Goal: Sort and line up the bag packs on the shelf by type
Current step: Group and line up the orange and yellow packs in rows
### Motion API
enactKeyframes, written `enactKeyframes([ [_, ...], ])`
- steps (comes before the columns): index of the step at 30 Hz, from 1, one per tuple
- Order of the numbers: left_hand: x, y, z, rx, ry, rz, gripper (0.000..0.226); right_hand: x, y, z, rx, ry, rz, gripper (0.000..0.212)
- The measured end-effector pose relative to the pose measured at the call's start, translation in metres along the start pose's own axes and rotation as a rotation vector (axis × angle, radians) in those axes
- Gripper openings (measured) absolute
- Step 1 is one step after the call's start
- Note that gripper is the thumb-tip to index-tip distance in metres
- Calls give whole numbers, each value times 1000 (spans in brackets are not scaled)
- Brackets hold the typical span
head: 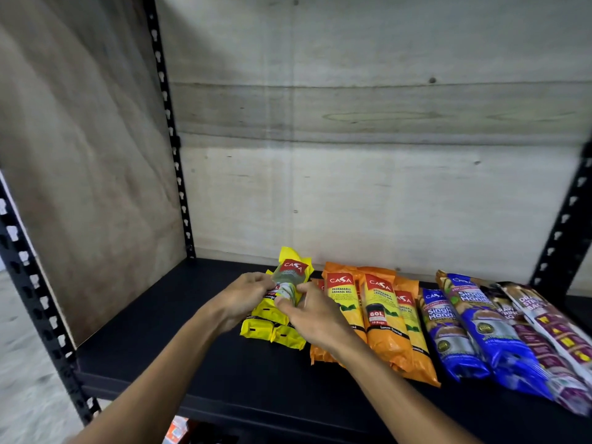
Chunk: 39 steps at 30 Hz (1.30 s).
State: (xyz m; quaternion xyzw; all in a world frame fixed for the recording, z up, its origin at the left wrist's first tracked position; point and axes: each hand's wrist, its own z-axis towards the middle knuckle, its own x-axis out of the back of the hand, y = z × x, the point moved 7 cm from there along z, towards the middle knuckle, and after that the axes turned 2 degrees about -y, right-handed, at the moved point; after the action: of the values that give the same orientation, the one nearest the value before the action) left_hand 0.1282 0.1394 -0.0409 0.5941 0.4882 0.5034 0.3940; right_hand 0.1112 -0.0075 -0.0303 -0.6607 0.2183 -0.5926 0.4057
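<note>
**Both hands on a yellow pack, left end of the row**

Both forearms reach in from the near edge and meet over the black shelf (198,363). The left hand (245,298) comes in palm-down, knuckles up, fingers curled onto the left side of a raised yellow pack (293,277). The right hand (315,315) angles in from the right, thumb and fingertips (282,301) pinched on the same pack's lower part. So both sets of fingers are closed around that one pack — neither hand is spread or loose. The pack stands tilted, its red CASA label above the fingers, top end toward the back wall (384,155).

Directly beneath the fingers lie more yellow packs (275,331), flat on the shelf. At least two show under the hands; the wrists cover part of the pile, so the exact count is uncertain.

Just right of the right hand's fingers — orange packs (381,318), at least three counted, overlapping; one more may lie under the wrist. Further right, two blue packs (474,334) marked "Single Handle". Beyond those, at the far right, two purple-and-white packs (544,334), blurred, running out of view.

Left of the left hand's fingers the shelf surface is bare up to the black slotted upright (169,123).
</note>
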Motion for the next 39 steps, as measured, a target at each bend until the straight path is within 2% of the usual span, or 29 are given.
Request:
enactKeyframes([
  [5, 5, -8, 1, 22, -6, 192, 23, -4, 2, 6, 10, 20, -154, 64],
  [8, 9, -12, 3, 43, 5, 138, 26, -6, -1, 12, 9, 39, -198, 67],
  [12, 8, -20, 2, 88, -48, 47, 39, -16, -6, 18, -7, -11, -231, 49],
  [15, 13, -20, 7, 63, -26, 6, 38, -20, -6, 22, -5, -44, -242, 42],
  [24, 10, -21, 10, 15, -6, -126, 31, -30, 5, 31, -50, -131, -285, 52],
  [29, 10, -18, 12, 38, -34, -125, 31, -32, -2, 33, -45, -196, -275, 47],
  [34, 12, -17, 14, 54, -6, -107, 32, -37, 6, 40, -96, -144, -192, 60],
  [39, 21, -16, 13, 56, 28, -82, 28, -43, 4, 47, -71, -123, -175, 60],
])
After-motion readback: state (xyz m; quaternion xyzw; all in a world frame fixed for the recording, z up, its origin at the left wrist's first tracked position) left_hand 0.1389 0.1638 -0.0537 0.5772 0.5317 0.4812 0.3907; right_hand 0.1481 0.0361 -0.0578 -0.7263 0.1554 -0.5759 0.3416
